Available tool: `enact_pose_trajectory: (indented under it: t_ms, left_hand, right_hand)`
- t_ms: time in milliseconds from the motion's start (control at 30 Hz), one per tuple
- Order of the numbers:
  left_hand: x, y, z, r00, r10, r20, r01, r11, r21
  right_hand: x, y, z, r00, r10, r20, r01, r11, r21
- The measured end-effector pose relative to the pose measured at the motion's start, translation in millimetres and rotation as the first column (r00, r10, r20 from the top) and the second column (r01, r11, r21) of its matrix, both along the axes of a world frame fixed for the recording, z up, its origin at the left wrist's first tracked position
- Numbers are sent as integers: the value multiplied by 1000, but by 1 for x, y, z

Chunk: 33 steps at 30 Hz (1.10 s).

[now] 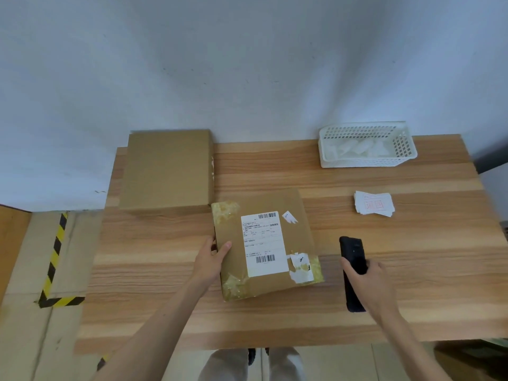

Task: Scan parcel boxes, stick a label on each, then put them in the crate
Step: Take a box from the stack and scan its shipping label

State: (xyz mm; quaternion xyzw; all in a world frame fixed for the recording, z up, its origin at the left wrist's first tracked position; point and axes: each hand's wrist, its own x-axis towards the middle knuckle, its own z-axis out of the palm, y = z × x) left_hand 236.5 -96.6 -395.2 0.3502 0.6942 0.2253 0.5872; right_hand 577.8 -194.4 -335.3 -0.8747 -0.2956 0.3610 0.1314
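A flat brown parcel box (301, 243) with a white shipping label (264, 243) lies in the middle of the wooden table (412, 243). My left hand (213, 257) grips its left edge, thumb on top. My right hand (368, 279) holds a black handheld scanner (353, 257) just right of the box, close above the table. A stack of white labels with red print (374, 203) lies further back on the right. A white perforated crate (367, 144) stands at the back right.
A larger plain cardboard box (167, 171) stands at the table's back left against the white wall. Yellow-black floor tape (55, 259) runs left of the table. My legs show below the table's front edge.
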Motion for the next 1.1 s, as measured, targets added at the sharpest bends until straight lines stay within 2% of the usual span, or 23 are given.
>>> enact_pose_trajectory:
  t_ms: [100,200,333,533,667,767,1100]
  left_hand:
    - [1,-1,2,1000,4,6,-4,1000,22]
    - [1,-3,5,1000,-1,17,0,999,35]
    - [0,-2,9,1000,-11,5,10,999,31]
    - [0,-1,14,1000,-11,14,11,1000,11]
    - [1,-2,14,999,8,43,-9,1000,18]
    - [1,-2,13,997,27,78,-28,999,16]
    - [1,-3,12,994,46,98,-48,999,18]
  right_hand:
    - [-8,7,39,992,56,-115,-55,998,10]
    - [-31,16,68,967,159,-197,-176,982,-73]
    - [-64,30,90,924,324,-205,-349,932,-97]
    - [-97,45,113,857,505,-102,-515,838,-181]
    - [-105,51,124,723,680,124,-621,717,-316]
    - [-108,55,126,643,732,226,-633,674,-381]
    - [-111,63,126,555,790,259,-654,607,-452]
